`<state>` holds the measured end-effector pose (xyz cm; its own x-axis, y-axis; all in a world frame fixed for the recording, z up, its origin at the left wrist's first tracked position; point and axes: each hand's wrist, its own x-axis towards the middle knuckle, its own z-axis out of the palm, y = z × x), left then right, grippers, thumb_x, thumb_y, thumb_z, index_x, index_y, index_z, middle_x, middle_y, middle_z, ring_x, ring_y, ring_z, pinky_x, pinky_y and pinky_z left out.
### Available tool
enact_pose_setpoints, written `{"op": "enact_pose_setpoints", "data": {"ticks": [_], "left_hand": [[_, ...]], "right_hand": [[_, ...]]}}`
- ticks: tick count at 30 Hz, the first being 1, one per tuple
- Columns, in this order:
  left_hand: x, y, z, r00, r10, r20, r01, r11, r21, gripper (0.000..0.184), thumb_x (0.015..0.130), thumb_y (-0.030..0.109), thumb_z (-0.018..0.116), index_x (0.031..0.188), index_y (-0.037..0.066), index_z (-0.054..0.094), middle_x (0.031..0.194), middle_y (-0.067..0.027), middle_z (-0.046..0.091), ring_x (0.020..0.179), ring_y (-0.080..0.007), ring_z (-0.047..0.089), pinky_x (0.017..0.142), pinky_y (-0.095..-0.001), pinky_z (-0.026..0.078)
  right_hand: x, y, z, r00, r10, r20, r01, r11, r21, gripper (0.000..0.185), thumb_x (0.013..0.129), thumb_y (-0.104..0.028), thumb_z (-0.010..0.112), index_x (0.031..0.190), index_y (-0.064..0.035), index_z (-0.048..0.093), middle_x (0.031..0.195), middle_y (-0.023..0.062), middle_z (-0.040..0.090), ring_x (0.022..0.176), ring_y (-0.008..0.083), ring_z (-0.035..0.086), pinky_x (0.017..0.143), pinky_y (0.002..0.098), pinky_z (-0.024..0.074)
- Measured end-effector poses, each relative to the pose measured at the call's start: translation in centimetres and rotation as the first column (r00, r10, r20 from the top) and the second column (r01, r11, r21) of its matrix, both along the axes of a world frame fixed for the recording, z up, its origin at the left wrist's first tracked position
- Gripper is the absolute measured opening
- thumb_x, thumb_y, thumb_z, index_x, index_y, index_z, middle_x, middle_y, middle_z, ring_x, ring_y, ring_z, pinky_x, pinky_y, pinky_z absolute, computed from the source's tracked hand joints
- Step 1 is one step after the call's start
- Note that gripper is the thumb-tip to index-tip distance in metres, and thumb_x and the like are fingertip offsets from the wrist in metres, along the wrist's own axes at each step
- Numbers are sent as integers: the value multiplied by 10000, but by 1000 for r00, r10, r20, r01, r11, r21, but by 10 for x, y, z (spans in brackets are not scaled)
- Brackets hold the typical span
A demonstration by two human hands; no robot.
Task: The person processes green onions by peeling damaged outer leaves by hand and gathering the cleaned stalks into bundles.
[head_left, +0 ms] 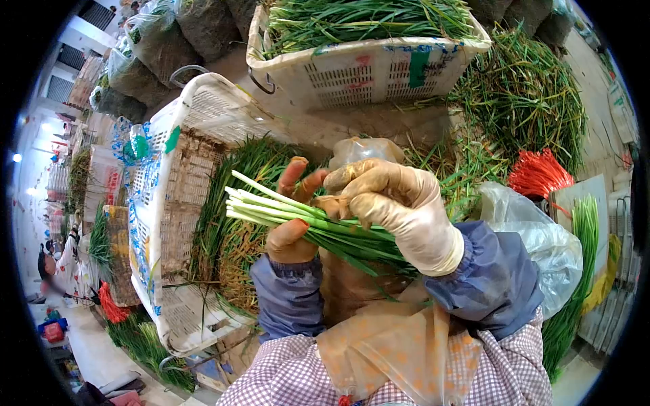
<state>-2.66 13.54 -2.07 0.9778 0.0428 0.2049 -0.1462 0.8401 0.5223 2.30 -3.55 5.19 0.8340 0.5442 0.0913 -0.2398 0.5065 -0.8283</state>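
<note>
Left hand (pixel 291 245): our fingers grip the bunch (pixel 344 235). Right hand (pixel 406 210): fingers curled over it, can't tell if gripping. Crate (pixel 177 216) left.

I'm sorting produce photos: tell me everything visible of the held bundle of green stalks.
The bundle of green stalks is slim-stemmed, pale at its uneven ends on the picture's left, deepening to dark green leaves on the right. It lies across the view, sloping down rightward, one pale stalk angling above the rest. It passes between thumb and fingers of the left hand; the gloved right hand curls over it. I can't tell whether it's tied.
</note>
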Motion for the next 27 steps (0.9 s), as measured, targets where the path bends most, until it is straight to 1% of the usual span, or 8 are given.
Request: {"op": "enact_pose_setpoints", "data": {"ticks": [6,9,10,11,14,15,20,27], "left_hand": [[3,-1,0,998,-55,-43,56,998,25,742,747,109,707,1389,60,337,907,-83,614,839,-254,623,970,-493,435],[10,0,-7,999,-12,-42,11,1000,-22,592,815,105,661,1338,57,389,844,-32,589,876,-232,609,976,-505,431],[12,-4,0,998,8,-67,-10,999,-37,550,842,107,637,1330,59,390,858,-35,583,900,-233,600,971,-503,437],[15,-8,9,995,28,-91,-33,998,-51,508,868,108,613,1323,61,391,871,-37,578,924,-233,592,967,-501,443],[37,-8,29,989,44,-142,-39,998,39,399,906,171,578,1267,76,439,833,-25,522,855,-207,544,930,-461,425],[46,-10,38,985,42,-168,-25,995,101,369,917,181,562,1258,86,457,804,-11,495,808,-188,515,913,-438,405],[105,-61,92,976,87,-200,-15,943,333,254,921,119,563,1152,37,498,755,-26,510,710,-154,530,773,-378,506],[134,-168,123,939,-183,-293,299,853,428,271,909,180,602,1148,62,554,957,-40,595,866,-152,594,762,-307,509]], "right_hand": [[73,-42,60,957,119,265,-200,931,306,284,946,-303,500,1021,-43,588,992,163,648,845,215,648,694,303,538],[147,-101,23,898,162,410,-11,938,-347,294,931,-344,513,1059,-90,590,1115,156,606,902,275,632,789,407,515],[161,-113,-2,828,330,454,170,624,-763,290,922,-343,527,1069,-100,592,1143,157,592,905,299,626,810,435,503],[163,-119,-17,731,554,400,557,-144,-818,293,911,-333,547,1085,-101,589,1151,163,586,901,322,622,816,450,492],[157,-150,-21,722,359,592,682,-224,-696,190,872,-226,617,877,-43,670,779,118,673,754,266,643,760,353,509],[150,-151,-33,761,-235,605,649,239,-722,105,826,-133,658,793,-35,673,622,41,624,706,192,627,817,299,476],[113,-151,22,720,-310,621,548,803,-234,523,785,-36,691,1264,-56,482,1092,80,584,1016,120,547,874,268,459],[54,-123,10,697,-334,635,564,802,-197,958,662,-28,737,1453,-106,201,1294,105,466,1141,199,490,975,308,409]]}}
